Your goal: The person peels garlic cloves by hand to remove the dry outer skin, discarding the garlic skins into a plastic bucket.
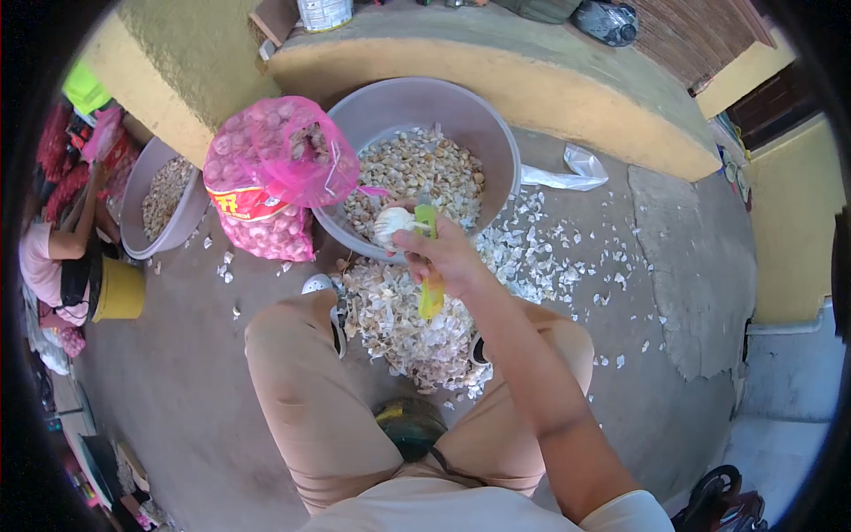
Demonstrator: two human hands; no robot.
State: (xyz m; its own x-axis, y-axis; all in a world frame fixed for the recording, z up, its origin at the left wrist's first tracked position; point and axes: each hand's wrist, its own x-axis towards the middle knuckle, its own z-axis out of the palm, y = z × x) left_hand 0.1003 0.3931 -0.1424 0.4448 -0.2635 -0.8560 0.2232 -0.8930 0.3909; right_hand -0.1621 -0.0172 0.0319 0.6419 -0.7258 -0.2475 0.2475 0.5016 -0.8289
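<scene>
My right hand reaches in from the lower right, fingers closed around a yellow-green cutter. The cutter stands roughly upright, its grey tip toward the large tub. A whitish garlic bulb is held at the same fingertips, above the tub's near rim. My left hand does not show. The large greyish tub holds many loose garlic cloves. Beside it on the left stands a pink mesh sack full of garlic bulbs. A heap of papery garlic skins lies on the floor between my feet.
A second tub of cloves and a yellow bucket stand at left, near a seated person. A yellow ledge runs behind the large tub. A white plastic bag and scattered skins lie on the floor at right.
</scene>
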